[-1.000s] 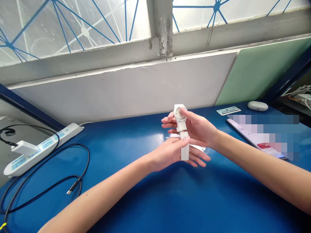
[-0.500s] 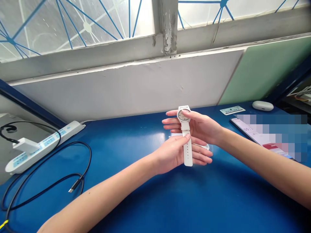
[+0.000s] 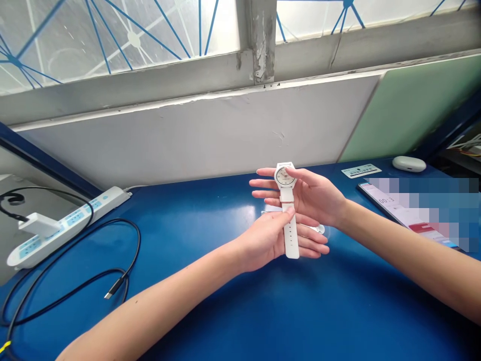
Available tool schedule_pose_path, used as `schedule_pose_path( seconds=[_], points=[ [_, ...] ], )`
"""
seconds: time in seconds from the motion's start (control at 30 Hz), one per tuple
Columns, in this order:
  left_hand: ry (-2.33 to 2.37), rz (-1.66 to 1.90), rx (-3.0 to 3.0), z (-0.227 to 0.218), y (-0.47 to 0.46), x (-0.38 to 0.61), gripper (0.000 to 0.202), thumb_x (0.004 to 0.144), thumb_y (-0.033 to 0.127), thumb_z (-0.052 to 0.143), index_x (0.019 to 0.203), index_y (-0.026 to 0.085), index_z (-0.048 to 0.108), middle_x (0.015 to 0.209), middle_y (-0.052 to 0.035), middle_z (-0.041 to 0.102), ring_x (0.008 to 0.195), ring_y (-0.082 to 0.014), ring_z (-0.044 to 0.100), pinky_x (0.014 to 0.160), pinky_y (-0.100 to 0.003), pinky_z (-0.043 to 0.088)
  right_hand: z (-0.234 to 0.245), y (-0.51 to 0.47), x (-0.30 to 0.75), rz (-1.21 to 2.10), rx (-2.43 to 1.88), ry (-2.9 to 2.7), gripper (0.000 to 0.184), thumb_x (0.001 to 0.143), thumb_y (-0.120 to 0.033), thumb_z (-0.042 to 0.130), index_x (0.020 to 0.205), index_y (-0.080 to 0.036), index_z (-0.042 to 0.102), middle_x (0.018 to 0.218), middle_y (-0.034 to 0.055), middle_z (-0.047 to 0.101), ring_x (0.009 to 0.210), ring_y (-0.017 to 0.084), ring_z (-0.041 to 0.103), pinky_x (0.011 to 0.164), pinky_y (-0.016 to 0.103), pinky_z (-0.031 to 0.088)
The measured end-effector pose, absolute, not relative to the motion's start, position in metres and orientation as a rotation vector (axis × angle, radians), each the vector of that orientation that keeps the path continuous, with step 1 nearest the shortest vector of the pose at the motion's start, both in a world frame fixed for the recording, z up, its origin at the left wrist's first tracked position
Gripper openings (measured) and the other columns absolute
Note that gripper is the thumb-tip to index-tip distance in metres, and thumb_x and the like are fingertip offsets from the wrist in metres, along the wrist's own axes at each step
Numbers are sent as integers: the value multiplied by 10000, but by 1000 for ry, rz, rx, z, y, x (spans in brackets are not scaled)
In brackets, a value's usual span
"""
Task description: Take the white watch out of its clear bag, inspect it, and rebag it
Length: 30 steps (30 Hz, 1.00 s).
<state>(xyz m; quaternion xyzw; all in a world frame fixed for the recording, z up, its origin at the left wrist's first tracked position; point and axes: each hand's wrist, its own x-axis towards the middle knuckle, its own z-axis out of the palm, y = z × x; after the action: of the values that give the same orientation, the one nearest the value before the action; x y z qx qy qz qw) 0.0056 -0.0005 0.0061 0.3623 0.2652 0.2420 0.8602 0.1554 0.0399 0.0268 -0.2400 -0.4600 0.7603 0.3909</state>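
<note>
Pixelation masks part of the smartphone [image 3: 379,199]; print on the card [image 3: 361,171] is illegible; the left hand [image 3: 266,241] partly hides a white object [image 3: 320,229].

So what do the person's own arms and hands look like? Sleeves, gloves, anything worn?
No sleeve shows on the left forearm or right forearm. The left hand and right hand are ungloved, with no visible rings or wristbands. One small spot marks the left forearm.

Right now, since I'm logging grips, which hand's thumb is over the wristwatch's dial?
The right hand, its thumb over the dial; the left hand has its thumb on the white wristwatch's strap.
</note>
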Motion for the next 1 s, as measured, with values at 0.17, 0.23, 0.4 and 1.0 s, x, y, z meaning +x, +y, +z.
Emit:
schedule_pose_path(
  seconds=[0.17,0.23,0.4,1.0],
  points=[
    [567,511,763,5,0,5,446,1002,484,520,988,67,678,890,-164,737,816,-248,740,840,-397,552,20,40,154,2008,-591,-1104,386,1002,-382,404,1221,-191,659,1309,106,697,1137,237,697,1057,431,506],
    [575,501,765,5,-1,5,450,1007,483,510,998,66,680,892,-162,736,814,-242,740,840,-392,549,17,40,153,2030,-614,-1078,382,999,-387,419,1165,-176,691,1269,114,718,1109,240,710,1048,432,516],
    [553,494,757,4,-2,6,451,1019,470,484,1013,67,687,894,-163,736,828,-240,740,855,-385,546,14,42,154,2053,-631,-1033,400,1005,-413,426,1125,-154,706,1213,128,743,1073,252,725,1035,447,527],
    [571,516,719,1,3,7,400,1070,316,334,1014,66,642,899,-181,738,802,-248,749,829,-396,556,24,46,162,2149,-544,-943,724,1026,-564,156,1256,-65,628,1212,176,731,1090,261,708,1047,417,487]
  ],
)
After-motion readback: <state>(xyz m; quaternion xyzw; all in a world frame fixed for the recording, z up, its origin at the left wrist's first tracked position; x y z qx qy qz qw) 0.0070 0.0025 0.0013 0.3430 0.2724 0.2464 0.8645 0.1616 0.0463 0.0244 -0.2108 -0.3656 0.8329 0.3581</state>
